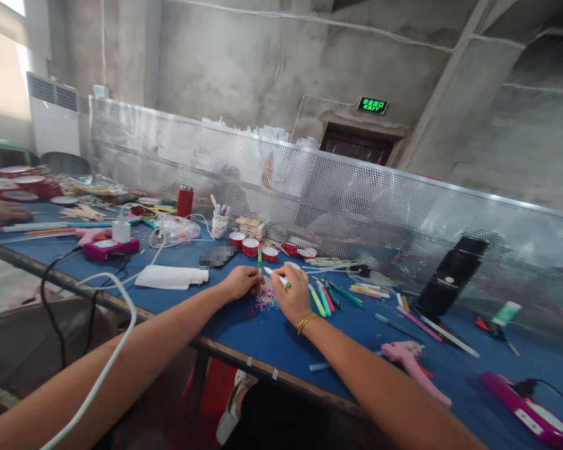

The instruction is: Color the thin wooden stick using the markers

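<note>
My left hand (239, 282) is closed around the lower end of a thin upright stick banded in green and red (259, 257). In my right hand (291, 292), which wears a gold bracelet, is a white marker with a green end (269, 272). The marker's tip points at the stick, close to it; whether they touch I cannot tell. Under both hands lies a tangle of small, brightly coloured strips (266, 303). Several coloured pens (319, 299) rest just right of my right hand.
Behind my hands are red-and-white round pieces (250, 246) and a patterned cup of pens (219, 225). A folded white cloth (169, 277) lies left. Pink glue gun (415, 369) and black bottle (453, 275) are right. A perforated metal screen (338, 200) bounds the back. Another person's hand (2, 209) shows far left.
</note>
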Demonstrator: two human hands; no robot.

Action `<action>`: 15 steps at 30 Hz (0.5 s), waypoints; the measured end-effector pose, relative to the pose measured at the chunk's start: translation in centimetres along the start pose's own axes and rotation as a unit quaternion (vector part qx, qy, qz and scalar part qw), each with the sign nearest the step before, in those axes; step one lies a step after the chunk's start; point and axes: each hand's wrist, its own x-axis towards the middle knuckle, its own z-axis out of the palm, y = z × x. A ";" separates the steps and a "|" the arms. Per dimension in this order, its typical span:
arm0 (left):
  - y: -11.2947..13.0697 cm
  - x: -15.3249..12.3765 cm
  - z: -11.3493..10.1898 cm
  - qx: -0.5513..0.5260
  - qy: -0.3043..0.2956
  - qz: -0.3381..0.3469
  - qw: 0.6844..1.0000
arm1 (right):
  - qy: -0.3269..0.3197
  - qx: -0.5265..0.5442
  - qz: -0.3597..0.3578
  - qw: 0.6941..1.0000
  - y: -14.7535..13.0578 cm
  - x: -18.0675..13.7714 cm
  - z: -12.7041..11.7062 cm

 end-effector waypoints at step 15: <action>-0.1 0.0 -0.1 0.000 -0.003 0.002 1.000 | -0.013 -0.007 -0.006 1.000 -0.4 0.0 -0.1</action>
